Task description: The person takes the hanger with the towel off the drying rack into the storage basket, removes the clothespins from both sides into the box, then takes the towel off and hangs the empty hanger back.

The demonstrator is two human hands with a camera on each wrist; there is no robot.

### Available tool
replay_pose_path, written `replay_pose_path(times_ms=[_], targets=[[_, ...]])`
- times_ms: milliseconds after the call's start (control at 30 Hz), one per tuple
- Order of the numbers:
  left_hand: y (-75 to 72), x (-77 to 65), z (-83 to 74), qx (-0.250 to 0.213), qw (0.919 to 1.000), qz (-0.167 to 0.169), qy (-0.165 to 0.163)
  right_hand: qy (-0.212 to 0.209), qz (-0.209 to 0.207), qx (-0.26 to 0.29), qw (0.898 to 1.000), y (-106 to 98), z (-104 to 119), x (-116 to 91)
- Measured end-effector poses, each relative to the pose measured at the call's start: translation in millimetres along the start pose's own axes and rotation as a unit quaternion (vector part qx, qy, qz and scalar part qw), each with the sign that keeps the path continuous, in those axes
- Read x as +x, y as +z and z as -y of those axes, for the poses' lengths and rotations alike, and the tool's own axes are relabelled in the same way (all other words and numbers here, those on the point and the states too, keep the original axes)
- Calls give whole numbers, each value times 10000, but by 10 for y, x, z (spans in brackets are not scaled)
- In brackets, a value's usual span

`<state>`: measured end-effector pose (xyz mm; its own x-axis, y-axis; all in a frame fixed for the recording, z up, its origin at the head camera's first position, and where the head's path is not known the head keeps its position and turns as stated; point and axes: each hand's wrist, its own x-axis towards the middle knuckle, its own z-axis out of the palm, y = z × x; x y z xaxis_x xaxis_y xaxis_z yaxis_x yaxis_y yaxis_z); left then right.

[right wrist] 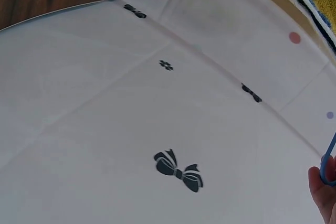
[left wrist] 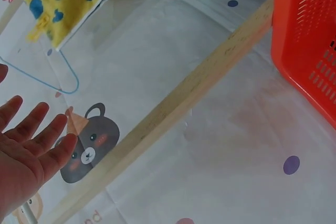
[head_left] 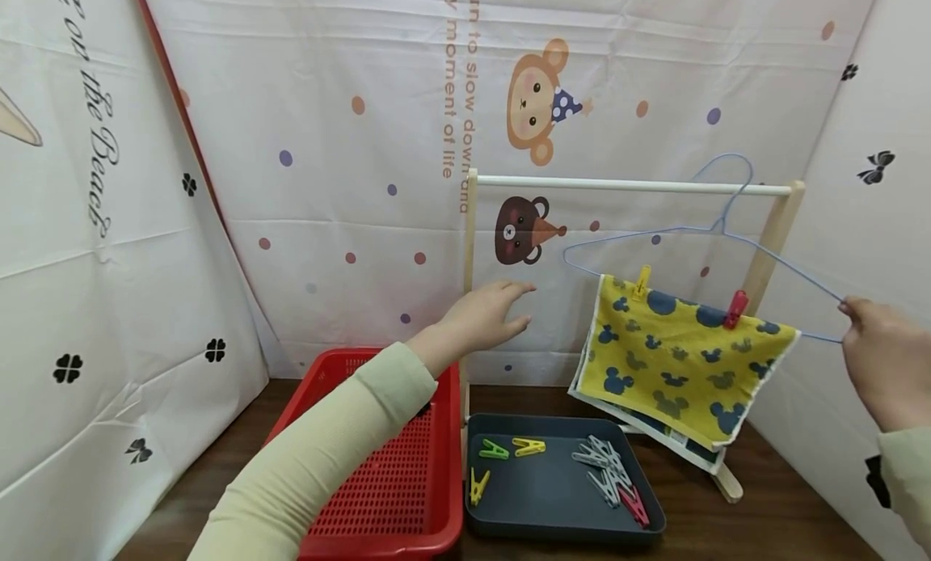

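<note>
My right hand (head_left: 883, 359) pinches the right end of a blue wire hanger (head_left: 640, 235). Over the hanger's lower bar hangs a yellow towel (head_left: 665, 359) with dark mouse-head shapes. A yellow clothespin (head_left: 642, 282) and a red clothespin (head_left: 736, 309) clip its top edge. The hanger's hook (head_left: 738, 158) stands by the white rail (head_left: 625, 184); whether it bears on the rail I cannot tell. To the left, my left hand (head_left: 480, 318) is in the air with fingers extended, holding nothing. In the left wrist view its fingers (left wrist: 50, 153) are spread near the hanger's other end.
A wooden-ended rack post (head_left: 469, 238) rises behind the left hand. On the brown table (head_left: 785, 512) stand a red perforated basket (head_left: 451, 512) and a dark tray (head_left: 538, 516). Grey clothespins (head_left: 607, 464) and a few coloured ones lie in the tray. Printed cloth walls surround the table.
</note>
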<state>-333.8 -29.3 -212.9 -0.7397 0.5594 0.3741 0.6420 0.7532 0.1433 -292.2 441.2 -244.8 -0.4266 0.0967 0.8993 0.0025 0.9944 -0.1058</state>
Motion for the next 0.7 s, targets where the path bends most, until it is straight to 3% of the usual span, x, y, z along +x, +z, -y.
replay_pose_path(times_ms=[300,533,700], targets=[[-37,-25,65,-64,9999,-77,-59,-246,-361,147,9989,-36,76,29],[-92,-43,82,-44,9998,-110,-159,-383,25,3,9993,-141,176,15],[-136,-37,88,-30,9995,-115,-282,-572,-87,80,9983,-194,282,-9]])
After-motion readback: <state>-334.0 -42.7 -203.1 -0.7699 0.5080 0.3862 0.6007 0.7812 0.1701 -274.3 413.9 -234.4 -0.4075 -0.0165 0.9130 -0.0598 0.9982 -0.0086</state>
